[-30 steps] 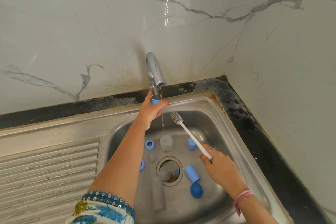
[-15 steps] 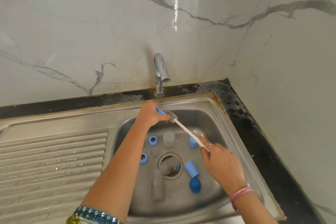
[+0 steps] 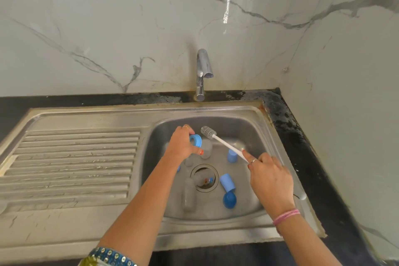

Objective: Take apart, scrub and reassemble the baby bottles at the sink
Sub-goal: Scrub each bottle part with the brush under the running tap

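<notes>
No text, label or number seems readable anywhere; the view is too soft.

Bright blue ring (image 3: 196, 140) in my left hand (image 3: 181, 147), orange polish on that thumbnail. My right hand (image 3: 269, 181) has the brush (image 3: 224, 143), white handle with grey-and-white bristles. Pink thread band (image 3: 286, 216) on my wrist. Below, a pale blue cap (image 3: 227, 182), a darker blue dome (image 3: 229, 200), the steel-grey sink (image 3: 248, 127). White wall (image 3: 108, 28) veined grey, black tabletop (image 3: 302, 136).
</notes>
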{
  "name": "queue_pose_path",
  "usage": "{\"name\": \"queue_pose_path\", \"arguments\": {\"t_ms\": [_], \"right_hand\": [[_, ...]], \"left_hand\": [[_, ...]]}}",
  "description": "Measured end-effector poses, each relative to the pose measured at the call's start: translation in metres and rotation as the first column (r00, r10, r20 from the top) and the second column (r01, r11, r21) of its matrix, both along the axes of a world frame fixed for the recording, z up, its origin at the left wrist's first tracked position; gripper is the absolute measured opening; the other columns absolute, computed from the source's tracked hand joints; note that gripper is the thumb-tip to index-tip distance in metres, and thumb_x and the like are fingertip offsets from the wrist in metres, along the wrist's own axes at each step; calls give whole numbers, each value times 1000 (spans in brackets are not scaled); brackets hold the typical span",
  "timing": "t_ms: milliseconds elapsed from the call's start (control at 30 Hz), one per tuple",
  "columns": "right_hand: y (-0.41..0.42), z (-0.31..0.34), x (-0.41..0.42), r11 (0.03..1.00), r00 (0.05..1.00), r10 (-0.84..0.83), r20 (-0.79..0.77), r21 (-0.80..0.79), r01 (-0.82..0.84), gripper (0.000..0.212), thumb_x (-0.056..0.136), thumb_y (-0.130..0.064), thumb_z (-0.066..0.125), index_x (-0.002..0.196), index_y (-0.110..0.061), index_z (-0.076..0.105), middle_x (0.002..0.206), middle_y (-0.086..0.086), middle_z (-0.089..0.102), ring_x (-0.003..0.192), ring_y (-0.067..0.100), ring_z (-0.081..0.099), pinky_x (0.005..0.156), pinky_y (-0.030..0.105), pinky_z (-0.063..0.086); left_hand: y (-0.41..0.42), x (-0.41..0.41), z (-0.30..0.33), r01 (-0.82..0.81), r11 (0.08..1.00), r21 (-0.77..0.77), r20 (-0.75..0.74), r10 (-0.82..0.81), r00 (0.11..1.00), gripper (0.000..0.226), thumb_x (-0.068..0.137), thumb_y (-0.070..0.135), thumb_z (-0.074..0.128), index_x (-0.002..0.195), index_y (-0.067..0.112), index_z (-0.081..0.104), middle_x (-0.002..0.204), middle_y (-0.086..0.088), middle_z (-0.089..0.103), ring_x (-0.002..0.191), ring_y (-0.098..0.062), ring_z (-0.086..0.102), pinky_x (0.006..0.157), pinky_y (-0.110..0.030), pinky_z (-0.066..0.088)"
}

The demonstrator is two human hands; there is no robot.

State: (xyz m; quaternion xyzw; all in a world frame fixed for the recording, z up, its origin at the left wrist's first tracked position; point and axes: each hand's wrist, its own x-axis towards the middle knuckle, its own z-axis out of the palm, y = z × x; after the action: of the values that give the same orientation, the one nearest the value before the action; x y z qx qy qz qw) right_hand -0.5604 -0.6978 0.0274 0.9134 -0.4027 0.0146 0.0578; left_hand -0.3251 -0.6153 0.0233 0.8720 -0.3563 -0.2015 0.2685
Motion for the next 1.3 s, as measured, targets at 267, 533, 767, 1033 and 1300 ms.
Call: {"name": "queue_pose_path", "arguments": {"t_ms": [267, 533, 767, 1033, 1300], "right_hand": [[25, 8, 2, 999, 1000, 1, 13, 44, -1, 41, 102, -26, 43, 141, -36, 43, 85, -4, 42, 74, 13, 46, 66, 25, 45], [66, 13, 17, 995, 998, -13, 55, 103, 8, 46, 101, -24, 42, 144, -40, 38, 86, -2, 47, 77, 15, 51, 64, 27, 49], [122, 5, 46, 936, 942, -198, 271, 339, 99, 40, 98, -26, 47, 137, -34, 52, 92, 6, 53, 85, 28, 56, 73, 41, 51], [223, -14, 109, 503, 548, -677, 492, 852, -143, 29, 98, -21, 53, 126, -24, 58, 73, -2, 64, 47, 6, 49, 45, 22, 43], [296, -12, 154, 420, 558, -677, 480, 875, -243, 29, 97, -20, 55, 125, -27, 58, 77, 0, 66, 45, 4, 49, 42, 18, 43]], "left_hand": [[31, -10, -5, -34, 996, -81, -42, 30, 999, 64, 62, 25, 91, 118, 12, 63, 122, -10, 55, 106, -18, 51, 85, -20, 38], [75, -3, 2, -30, 985, -170, -128, 8, 992, 65, 61, 15, 91, 120, 7, 66, 116, -9, 64, 104, -22, 62, 91, -27, 49], [140, 20, 10, -4, 984, -180, -169, -27, 985, 67, 61, 14, 91, 122, 6, 64, 119, -9, 62, 107, -22, 61, 89, -28, 49], [255, 79, 14, -20, 984, -176, -101, 2, 995, 65, 64, 17, 90, 123, 8, 65, 121, -11, 61, 109, -22, 59, 97, -33, 48], [350, 145, 16, 15, 993, 117, 84, -25, 996, 63, 63, 20, 90, 119, 10, 63, 119, -10, 56, 108, -24, 54, 89, -29, 41]]}}
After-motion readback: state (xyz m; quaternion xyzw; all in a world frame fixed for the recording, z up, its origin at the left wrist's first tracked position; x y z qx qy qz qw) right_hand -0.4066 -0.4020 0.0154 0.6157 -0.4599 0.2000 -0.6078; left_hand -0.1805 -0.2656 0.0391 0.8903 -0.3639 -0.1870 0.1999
